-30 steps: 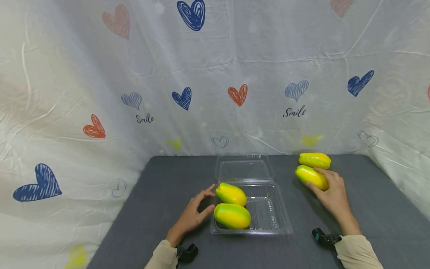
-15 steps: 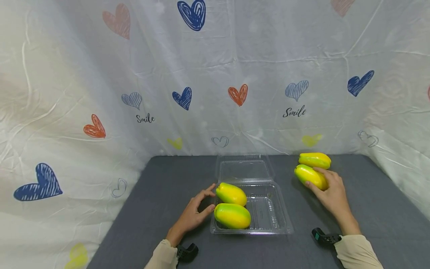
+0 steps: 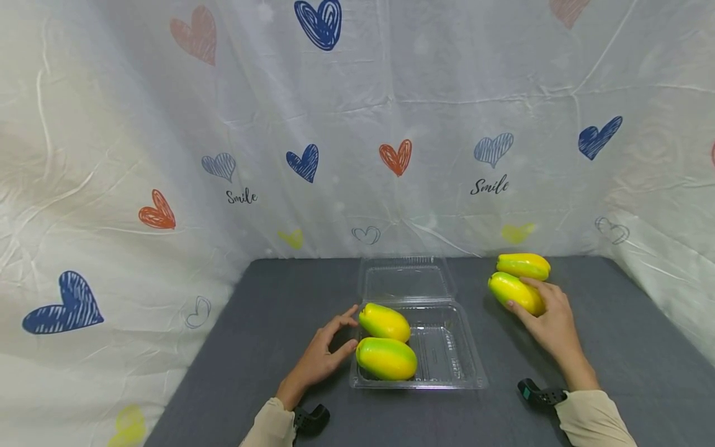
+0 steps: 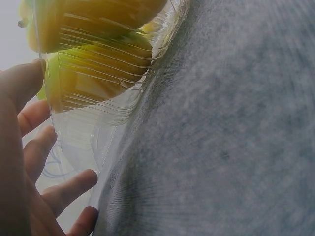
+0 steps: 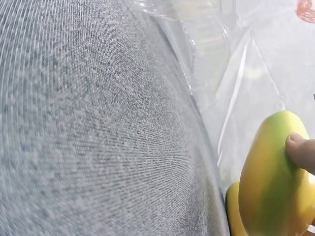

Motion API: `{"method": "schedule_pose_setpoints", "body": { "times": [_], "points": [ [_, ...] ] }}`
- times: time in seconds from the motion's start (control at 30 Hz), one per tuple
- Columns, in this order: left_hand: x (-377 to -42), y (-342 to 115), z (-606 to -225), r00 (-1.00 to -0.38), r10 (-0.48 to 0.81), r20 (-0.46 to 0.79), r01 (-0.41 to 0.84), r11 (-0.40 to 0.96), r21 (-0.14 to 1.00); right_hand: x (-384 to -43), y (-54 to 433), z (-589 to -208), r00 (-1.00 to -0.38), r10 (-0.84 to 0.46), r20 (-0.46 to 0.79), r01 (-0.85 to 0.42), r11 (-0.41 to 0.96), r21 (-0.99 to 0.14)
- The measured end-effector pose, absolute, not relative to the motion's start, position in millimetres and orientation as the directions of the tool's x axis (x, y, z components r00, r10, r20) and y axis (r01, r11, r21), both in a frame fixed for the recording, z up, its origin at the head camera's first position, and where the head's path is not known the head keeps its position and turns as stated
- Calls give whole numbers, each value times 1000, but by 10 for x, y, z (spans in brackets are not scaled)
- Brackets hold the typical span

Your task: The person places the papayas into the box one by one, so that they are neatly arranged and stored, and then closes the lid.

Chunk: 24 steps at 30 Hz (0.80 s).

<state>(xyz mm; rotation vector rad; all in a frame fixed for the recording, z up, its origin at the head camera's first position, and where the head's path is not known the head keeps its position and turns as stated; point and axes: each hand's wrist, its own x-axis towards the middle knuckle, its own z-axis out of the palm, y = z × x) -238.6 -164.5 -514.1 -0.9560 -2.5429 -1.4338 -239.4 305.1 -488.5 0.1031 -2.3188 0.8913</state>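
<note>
Currently I watch the work from my distant place, and I take the middle of the clear plastic box (image 3: 468, 372) as the centre of my clock. The right hand (image 3: 553, 323) is near three o'clock, and it grips one yellow-green fruit (image 3: 512, 293) between its thumb and fingers. This gripped fruit is at about two o'clock, outside the box; whether it is lifted from the grey cloth (image 3: 251, 335), I cannot tell. Just behind it, toward twelve o'clock from it, lies another fruit (image 3: 524, 266) of the same kind.

The left hand (image 3: 319, 359) is at nine o'clock. It is open, with fingers spread and slightly bent, and its tips are at the wall of the box. It grasps no fruit.

Inside the box two fruits lie side by side: the upper fruit (image 3: 384, 323) toward ten o'clock and the lower fruit (image 3: 386, 360) toward eight. The lid (image 3: 406, 284) lies folded back at twelve o'clock. Farther in the same direction, a pale curtain (image 3: 346, 93) with printed hearts hangs behind the table.
</note>
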Motion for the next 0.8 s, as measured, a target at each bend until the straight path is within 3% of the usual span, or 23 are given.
{"method": "schedule_pose_setpoints", "body": {
  "times": [0.8],
  "points": [
    [-2406,-1645,-5168,-805,480,348,549,380,745,-2368,2980,-4814,-793,146,591,-294,759,-582]
  ]
}}
